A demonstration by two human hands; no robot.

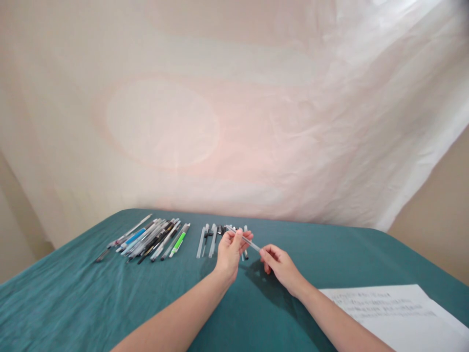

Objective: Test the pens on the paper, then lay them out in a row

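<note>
My left hand [230,252] and my right hand [280,264] hold one clear pen [249,241] between them, just above the teal tablecloth [73,303]. The left fingers pinch its far end, the right fingertips pinch its near end. Right behind my hands lies a short row of clear and black pens [209,238]. Further left lies a larger bunch of pens [154,238], among them a blue one [134,237] and a green one [178,243].
A printed white sheet of paper [395,313] lies at the table's right front. A creased white cloth [256,122] hangs as a backdrop behind the table. The table's far edge runs just behind the pens.
</note>
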